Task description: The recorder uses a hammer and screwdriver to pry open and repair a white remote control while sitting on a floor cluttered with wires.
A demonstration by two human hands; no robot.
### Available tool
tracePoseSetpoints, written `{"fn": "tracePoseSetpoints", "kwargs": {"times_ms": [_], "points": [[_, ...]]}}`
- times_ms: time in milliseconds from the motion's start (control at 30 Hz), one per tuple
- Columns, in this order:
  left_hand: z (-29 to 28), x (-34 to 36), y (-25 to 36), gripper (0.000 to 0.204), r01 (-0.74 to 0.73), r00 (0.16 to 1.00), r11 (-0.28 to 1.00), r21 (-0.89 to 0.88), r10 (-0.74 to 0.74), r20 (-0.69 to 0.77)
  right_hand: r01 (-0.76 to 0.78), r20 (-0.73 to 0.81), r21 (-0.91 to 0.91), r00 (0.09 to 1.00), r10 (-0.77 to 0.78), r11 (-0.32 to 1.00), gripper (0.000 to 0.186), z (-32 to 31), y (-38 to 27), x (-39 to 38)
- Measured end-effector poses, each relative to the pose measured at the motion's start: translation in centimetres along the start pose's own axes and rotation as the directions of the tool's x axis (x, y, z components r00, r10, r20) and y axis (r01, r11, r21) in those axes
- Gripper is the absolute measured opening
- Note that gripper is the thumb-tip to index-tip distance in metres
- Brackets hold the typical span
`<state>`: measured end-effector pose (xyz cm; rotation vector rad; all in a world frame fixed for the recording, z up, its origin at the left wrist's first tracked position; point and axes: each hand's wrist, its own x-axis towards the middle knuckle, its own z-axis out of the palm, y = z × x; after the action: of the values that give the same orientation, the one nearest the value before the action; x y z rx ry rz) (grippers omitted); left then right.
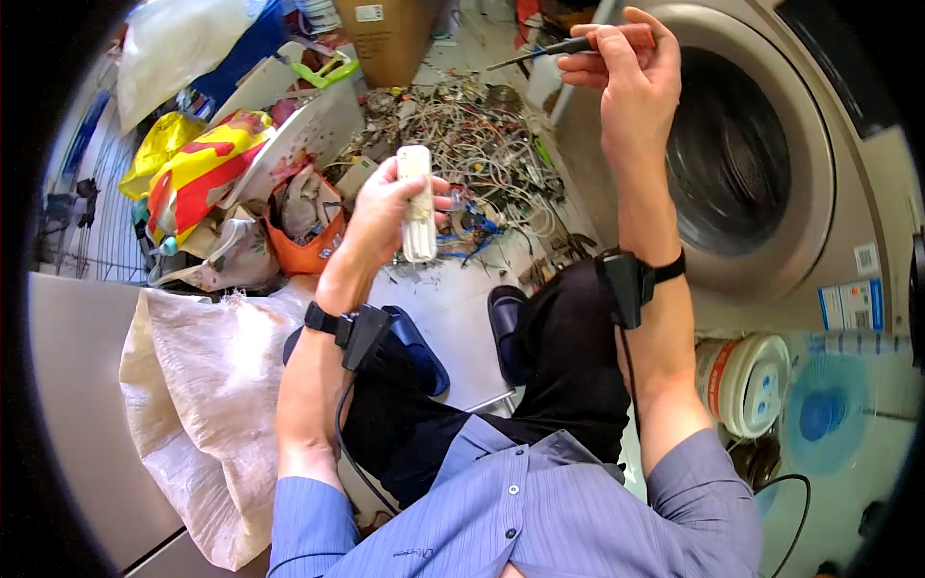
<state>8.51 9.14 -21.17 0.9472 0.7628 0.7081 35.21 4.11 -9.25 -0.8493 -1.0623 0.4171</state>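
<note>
My left hand (370, 214) is closed around a long whitish plastic casing (419, 231), rounded at its top end and grimy. The casing stands nearly upright in the grip, over the floor in front of my knees. Raised at the upper right, before the washing machine, my right hand (638, 82) grips a screwdriver (570, 45) with a red and black handle. Its dark shaft points left, away from the casing. Beyond both hands lies a heap of wires and small electronic scrap (472, 135).
A front-loading washing machine (819, 193) stands at the right, with a lidded white bucket (756, 385) nearer me. On the left are a pale woven sack (217, 405), an orange bag (306, 241) and a red-and-yellow bag (207, 173). A cardboard box (390, 43) stands at the back.
</note>
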Motion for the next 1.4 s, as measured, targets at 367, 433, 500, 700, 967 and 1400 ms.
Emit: {"fn": "tracePoseSetpoints", "kwargs": {"times_ms": [367, 433, 500, 700, 967, 1400], "points": [[-0.6, -2.2, -1.4, 0.066, -0.024, 1.0, 0.998, -0.062, 0.024, -0.01, -0.003, 0.133, -0.172, 0.991, 0.026, 0.985, 0.052, 5.8, 5.2, -7.0], [-0.7, -2.4, -1.6, 0.058, 0.031, 0.999, 0.998, -0.058, -0.033, -0.027, -0.015, 0.151, -0.139, 0.988, 0.037, 0.99, 0.049, 5.9, 5.3, -7.5], [-1.0, -2.4, -2.0, 0.046, 0.039, 0.998, 0.998, -0.048, -0.041, -0.039, 0.121, 0.229, -0.158, 0.97, -0.083, 0.98, 0.046, 5.5, 5.7, -7.8], [-1.2, -1.8, -2.7, 0.032, 0.142, 0.99, 0.989, 0.042, -0.141, -0.02, 0.158, 0.319, -0.141, 0.942, -0.106, 0.977, 0.042, 5.6, 5.9, -8.9], [-1.5, -2.3, -2.4, 0.042, 0.114, 0.993, 0.989, 0.098, -0.11, -0.047, 0.279, 0.446, -0.157, 0.876, -0.184, 0.947, 0.044, 6.4, 6.7, -10.3], [-1.4, -2.6, -2.7, 0.035, 0.217, 0.967, 0.965, 0.148, -0.193, -0.164, 0.508, 0.559, -0.119, 0.744, -0.365, 0.853, 0.041, 7.6, 6.5, -10.7]]}}
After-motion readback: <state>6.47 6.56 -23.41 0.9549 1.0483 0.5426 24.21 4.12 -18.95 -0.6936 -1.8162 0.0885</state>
